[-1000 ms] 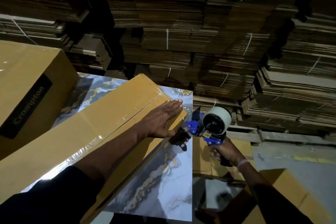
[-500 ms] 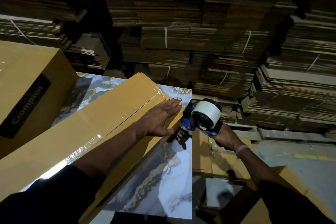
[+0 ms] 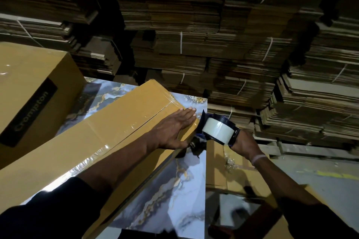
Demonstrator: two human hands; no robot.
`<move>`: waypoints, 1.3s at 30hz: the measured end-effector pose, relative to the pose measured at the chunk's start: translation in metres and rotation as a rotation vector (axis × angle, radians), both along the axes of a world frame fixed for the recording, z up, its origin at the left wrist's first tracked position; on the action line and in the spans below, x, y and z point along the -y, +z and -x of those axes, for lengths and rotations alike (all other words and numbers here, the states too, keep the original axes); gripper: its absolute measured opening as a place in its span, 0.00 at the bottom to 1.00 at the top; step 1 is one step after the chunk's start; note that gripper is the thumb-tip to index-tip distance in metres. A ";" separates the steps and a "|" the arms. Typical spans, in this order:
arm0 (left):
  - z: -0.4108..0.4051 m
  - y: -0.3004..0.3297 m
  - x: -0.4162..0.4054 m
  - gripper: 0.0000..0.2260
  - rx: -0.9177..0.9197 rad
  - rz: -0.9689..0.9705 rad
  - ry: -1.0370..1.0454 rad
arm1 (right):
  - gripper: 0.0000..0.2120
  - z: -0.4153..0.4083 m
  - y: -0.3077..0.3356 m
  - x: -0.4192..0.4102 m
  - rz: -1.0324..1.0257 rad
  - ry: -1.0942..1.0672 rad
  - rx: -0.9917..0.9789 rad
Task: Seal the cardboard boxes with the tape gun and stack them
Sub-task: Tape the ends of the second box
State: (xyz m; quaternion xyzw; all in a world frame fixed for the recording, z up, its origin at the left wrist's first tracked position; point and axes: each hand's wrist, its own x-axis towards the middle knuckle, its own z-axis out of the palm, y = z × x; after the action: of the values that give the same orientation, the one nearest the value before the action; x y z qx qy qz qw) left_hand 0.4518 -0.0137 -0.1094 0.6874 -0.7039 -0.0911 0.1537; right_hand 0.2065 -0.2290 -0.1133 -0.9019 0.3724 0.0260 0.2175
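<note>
box [image 3: 116, 132] lies centre frame on tabletop [image 3: 174, 190], long axis lower left to upper right | left hand [image 3: 172, 128] flat on its far end | right hand [image 3: 242, 142] grips tape gun [image 3: 217, 130] just right of that end

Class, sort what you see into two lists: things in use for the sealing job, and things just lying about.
In use:
long tan cardboard box
blue tape gun with clear tape roll
left hand
right hand

Lying about:
tan Crompton-labelled box
bundled flat cardboard stacks
marble-patterned tabletop
</note>
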 end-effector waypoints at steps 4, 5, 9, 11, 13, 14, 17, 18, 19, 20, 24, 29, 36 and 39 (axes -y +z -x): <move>0.000 0.000 0.000 0.45 -0.002 -0.009 -0.010 | 0.09 0.002 0.004 0.008 0.138 0.113 -0.006; 0.000 0.000 0.001 0.45 -0.002 -0.008 -0.009 | 0.10 0.003 0.004 0.010 0.175 0.149 -0.002; 0.000 0.001 0.000 0.46 -0.014 -0.021 -0.001 | 0.13 0.010 0.002 0.012 0.225 0.174 0.010; 0.000 0.002 0.000 0.45 -0.027 -0.021 -0.001 | 0.08 0.018 -0.004 0.006 0.121 0.100 0.046; 0.000 0.002 -0.001 0.45 -0.036 -0.015 -0.004 | 0.09 0.031 -0.012 -0.006 -0.030 -0.006 0.126; 0.000 0.003 -0.001 0.45 -0.039 -0.016 -0.003 | 0.11 0.037 -0.015 -0.011 -0.110 -0.058 0.156; 0.001 0.006 -0.001 0.46 -0.042 -0.021 0.002 | 0.13 0.052 -0.024 -0.022 -0.303 -0.161 0.185; 0.001 0.007 -0.001 0.46 -0.044 -0.022 0.004 | 0.13 0.054 -0.026 -0.026 -0.359 -0.191 0.193; 0.002 0.007 -0.001 0.46 -0.045 -0.022 0.005 | 0.12 0.056 -0.029 -0.030 -0.415 -0.228 0.211; 0.002 0.008 -0.001 0.46 -0.047 -0.021 0.005 | 0.10 0.058 -0.033 -0.032 -0.469 -0.264 0.229; 0.003 0.009 -0.002 0.46 -0.064 -0.015 0.012 | 0.15 0.064 -0.043 -0.046 -0.720 -0.403 0.226; 0.004 0.012 -0.002 0.46 -0.061 -0.034 0.015 | 0.20 0.070 -0.046 -0.051 -0.818 -0.431 0.259; 0.005 0.013 -0.001 0.46 -0.030 -0.062 0.036 | 0.11 0.093 -0.044 -0.056 -0.852 -0.389 0.206; 0.004 0.011 -0.001 0.46 -0.023 -0.061 0.031 | 0.10 0.107 -0.048 -0.058 -0.810 -0.398 0.150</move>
State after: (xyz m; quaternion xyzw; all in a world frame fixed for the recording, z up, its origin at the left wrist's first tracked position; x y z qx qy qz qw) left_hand 0.4478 -0.0128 -0.0981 0.7016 -0.6882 -0.1180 0.1424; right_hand 0.0999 -0.1705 -0.1612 -0.6546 0.4813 0.0618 0.5797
